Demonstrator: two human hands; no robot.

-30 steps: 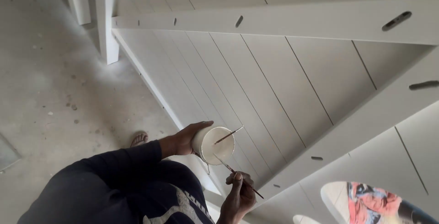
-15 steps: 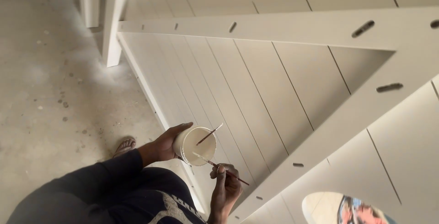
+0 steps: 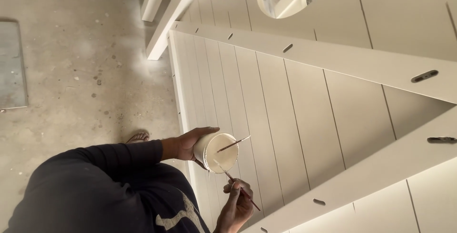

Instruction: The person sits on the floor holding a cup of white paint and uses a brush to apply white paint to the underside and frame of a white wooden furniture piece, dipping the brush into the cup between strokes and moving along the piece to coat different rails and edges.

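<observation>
Two hands busy | my left hand (image 3: 190,142) grasps the white cup (image 3: 216,152) over the slatted panel (image 3: 266,118) | my right hand (image 3: 235,204) pinches a thin brush (image 3: 238,188), tip in cup | risk: tilted cup may drip onto panel; second stick (image 3: 234,143) could slide out.

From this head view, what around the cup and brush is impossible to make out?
- Left hand: its palm is hidden behind the white cup.
- Thin brush in the right hand: its tip is lost against the cup's pale contents.
- Second stick: its lower end is hidden inside the cup.
</observation>
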